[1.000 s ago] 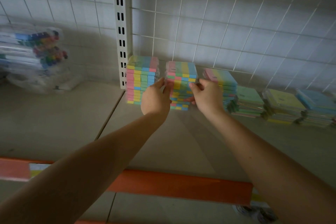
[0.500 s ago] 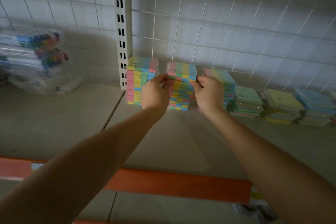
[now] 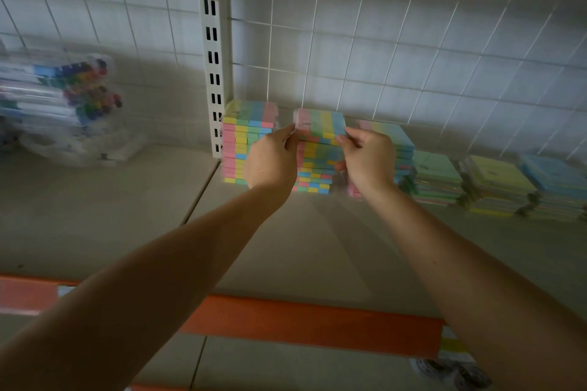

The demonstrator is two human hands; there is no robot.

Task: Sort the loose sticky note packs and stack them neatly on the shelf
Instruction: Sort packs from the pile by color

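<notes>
On the shelf (image 3: 317, 247), left hand (image 3: 270, 162) and right hand (image 3: 368, 162) pinching the top sticky note pack (image 3: 320, 124) of a stack.

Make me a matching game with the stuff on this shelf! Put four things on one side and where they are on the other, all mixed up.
Things
1. bag of markers
2. stack between the hands
3. blue-topped stack
4. orange strip

Places
A. furthest right on the shelf
B. along the shelf's front edge
C. left of the white slotted post
D. held at the sides by the left hand and the right hand

Pairs: 1-C, 2-D, 3-A, 4-B
</notes>
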